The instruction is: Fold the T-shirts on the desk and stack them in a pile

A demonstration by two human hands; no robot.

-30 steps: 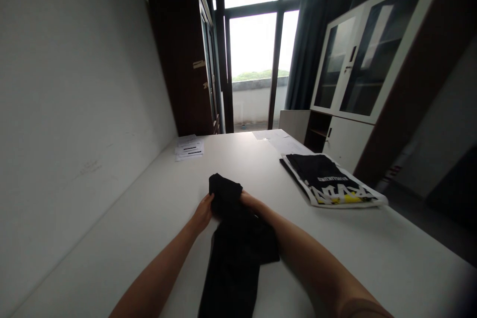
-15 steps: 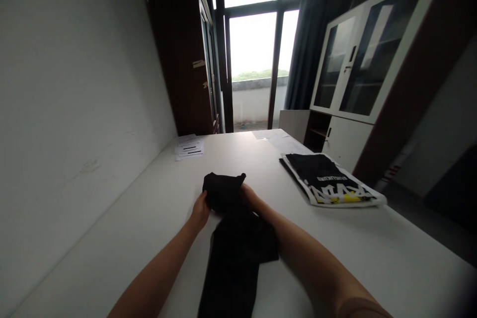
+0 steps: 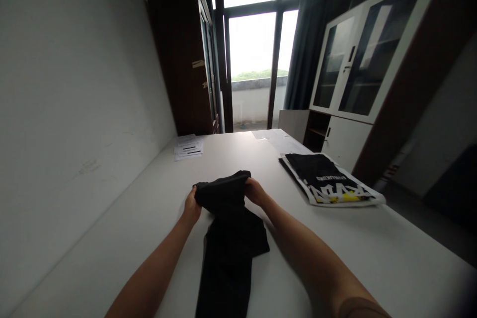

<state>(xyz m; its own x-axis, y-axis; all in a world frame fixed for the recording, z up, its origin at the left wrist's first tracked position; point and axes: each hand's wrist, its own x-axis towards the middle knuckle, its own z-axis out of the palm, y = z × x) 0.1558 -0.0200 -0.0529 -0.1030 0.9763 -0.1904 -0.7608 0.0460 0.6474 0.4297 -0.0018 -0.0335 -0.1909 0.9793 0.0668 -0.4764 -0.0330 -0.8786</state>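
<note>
A black garment (image 3: 229,238) lies lengthwise on the white table (image 3: 141,223), its near end running off the bottom of the view. Its far end is lifted slightly and stretched sideways between my two hands. My left hand (image 3: 192,207) is closed on the left corner of that end. My right hand (image 3: 254,191) is closed on the right corner. Both forearms reach in from the bottom of the view on either side of the cloth.
A folded black, white and yellow garment (image 3: 330,180) lies at the table's right edge. Printed papers (image 3: 189,149) sit at the far left, more sheets (image 3: 274,137) at the far end. A grey wall (image 3: 74,84) runs along the left; a glass-door cabinet (image 3: 357,69) stands right.
My hands have moved apart, the left one leftward, spreading the bunched far end of the black garment into a wider band. The rest of the cloth has shifted slightly left.
</note>
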